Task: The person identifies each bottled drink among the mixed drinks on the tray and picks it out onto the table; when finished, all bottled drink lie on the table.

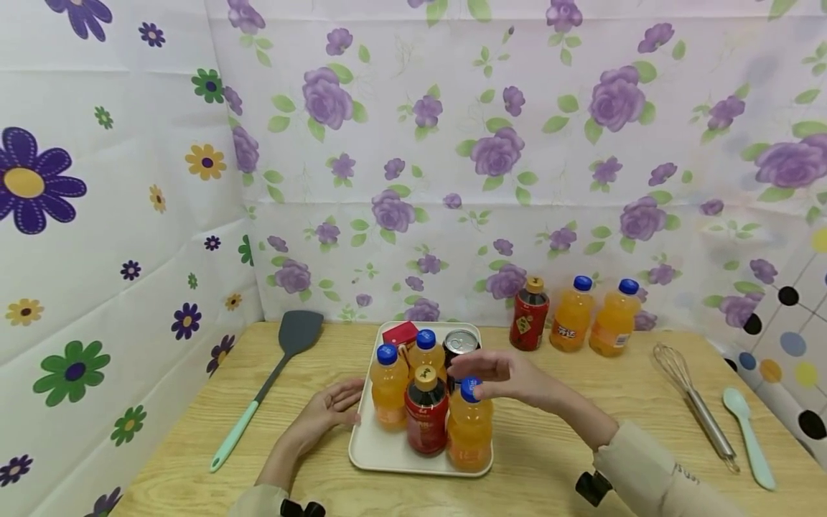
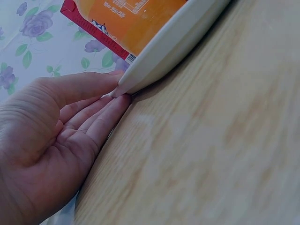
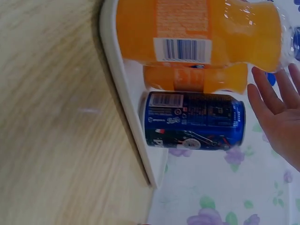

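While the left hand [image 1: 326, 413] is pinching the left rim of the cream serving tray [image 1: 381, 454], thumb on one side and fingertips on the other, it is probably keeping the tray from sliding over the wooden table [image 1: 543, 452]. The right hand [image 1: 510, 377] is hovering at the top of the front-right orange soda bottle [image 1: 470, 434], its fingers spreading loosely rather than closing round anything; whether the thumb is touching that bottle, I cannot tell. Coming in high seems to be sparing the crowded neighbours a knock.

On the tray, the drinks are standing upright and close together: a gold-topped, red-labelled bottle [image 1: 426, 424] in front, a left orange soda bottle [image 1: 389, 395], a rear orange soda bottle [image 1: 428, 353] and a blue-and-black soda can [image 3: 194, 120] at the back right. A red box [image 1: 400, 333] is sitting behind them, partly hidden. Such tight grouping is likely letting everything share one small surface.

Near the floral wall covering [image 1: 413, 179], a second red-labelled bottle [image 1: 530, 319] and two spare orange soda bottles [image 1: 571, 316] are standing in a row, apparently out of the hands' way. A spatula [image 1: 266, 384] is lying to the left, a whisk [image 1: 701, 409] and a spoon [image 1: 751, 438] to the right, where they are not crowding the tray.
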`<state>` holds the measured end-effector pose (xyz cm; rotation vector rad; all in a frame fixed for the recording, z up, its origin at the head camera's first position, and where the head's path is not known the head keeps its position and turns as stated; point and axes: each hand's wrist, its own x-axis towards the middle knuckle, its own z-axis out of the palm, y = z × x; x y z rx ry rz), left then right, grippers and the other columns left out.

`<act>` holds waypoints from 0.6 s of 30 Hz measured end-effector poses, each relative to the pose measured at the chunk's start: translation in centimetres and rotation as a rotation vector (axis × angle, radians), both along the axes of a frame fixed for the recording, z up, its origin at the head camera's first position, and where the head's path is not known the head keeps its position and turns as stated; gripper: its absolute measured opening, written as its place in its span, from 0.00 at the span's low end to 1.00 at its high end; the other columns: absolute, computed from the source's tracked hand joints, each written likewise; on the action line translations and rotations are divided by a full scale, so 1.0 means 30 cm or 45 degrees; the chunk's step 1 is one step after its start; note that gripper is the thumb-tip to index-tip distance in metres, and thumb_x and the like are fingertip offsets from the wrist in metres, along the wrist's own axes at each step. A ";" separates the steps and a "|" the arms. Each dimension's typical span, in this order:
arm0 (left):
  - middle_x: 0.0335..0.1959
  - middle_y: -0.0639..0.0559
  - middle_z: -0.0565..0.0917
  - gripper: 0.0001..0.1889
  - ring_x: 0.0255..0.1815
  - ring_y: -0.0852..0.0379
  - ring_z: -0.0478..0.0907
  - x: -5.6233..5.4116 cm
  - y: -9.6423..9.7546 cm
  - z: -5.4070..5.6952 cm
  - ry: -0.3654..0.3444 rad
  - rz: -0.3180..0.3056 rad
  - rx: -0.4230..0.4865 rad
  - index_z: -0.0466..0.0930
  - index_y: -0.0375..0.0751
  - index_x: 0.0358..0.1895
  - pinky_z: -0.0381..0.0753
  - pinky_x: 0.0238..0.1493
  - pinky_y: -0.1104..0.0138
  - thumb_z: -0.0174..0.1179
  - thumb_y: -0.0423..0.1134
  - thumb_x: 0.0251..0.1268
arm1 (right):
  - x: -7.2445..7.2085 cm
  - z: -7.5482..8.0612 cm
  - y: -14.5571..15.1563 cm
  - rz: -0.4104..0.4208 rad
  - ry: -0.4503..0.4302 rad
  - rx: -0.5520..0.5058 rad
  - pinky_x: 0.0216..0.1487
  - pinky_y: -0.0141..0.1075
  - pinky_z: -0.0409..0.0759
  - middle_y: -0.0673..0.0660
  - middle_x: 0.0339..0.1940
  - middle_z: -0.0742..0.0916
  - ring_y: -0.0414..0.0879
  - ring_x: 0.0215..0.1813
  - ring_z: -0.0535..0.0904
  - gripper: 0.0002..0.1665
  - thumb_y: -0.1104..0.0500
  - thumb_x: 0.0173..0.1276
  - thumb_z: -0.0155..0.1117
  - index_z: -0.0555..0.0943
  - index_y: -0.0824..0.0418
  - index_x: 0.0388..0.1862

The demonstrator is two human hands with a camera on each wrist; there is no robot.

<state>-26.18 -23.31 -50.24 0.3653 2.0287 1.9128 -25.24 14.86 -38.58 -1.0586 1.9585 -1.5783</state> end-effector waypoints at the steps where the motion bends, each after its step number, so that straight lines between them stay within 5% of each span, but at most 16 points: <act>1: 0.75 0.28 0.56 0.40 0.77 0.36 0.55 -0.001 0.000 -0.002 -0.001 0.002 0.004 0.52 0.26 0.74 0.77 0.64 0.72 0.63 0.28 0.62 | 0.003 -0.007 -0.001 0.004 -0.004 0.004 0.62 0.28 0.79 0.75 0.67 0.74 0.35 0.63 0.78 0.32 0.58 0.72 0.60 0.67 0.73 0.68; 11: 0.75 0.28 0.56 0.39 0.77 0.35 0.54 -0.003 -0.001 -0.003 0.002 -0.002 0.017 0.52 0.26 0.74 0.77 0.64 0.71 0.62 0.27 0.62 | -0.002 -0.052 0.003 0.067 -0.050 0.070 0.57 0.32 0.83 0.72 0.64 0.77 0.37 0.57 0.81 0.28 0.57 0.69 0.64 0.74 0.67 0.64; 18: 0.75 0.29 0.56 0.39 0.77 0.35 0.55 -0.004 0.004 -0.005 0.000 0.008 0.022 0.52 0.26 0.74 0.77 0.64 0.71 0.62 0.27 0.61 | -0.008 -0.052 0.006 0.148 -0.008 0.111 0.64 0.29 0.77 0.70 0.66 0.77 0.34 0.63 0.75 0.29 0.56 0.67 0.66 0.74 0.66 0.64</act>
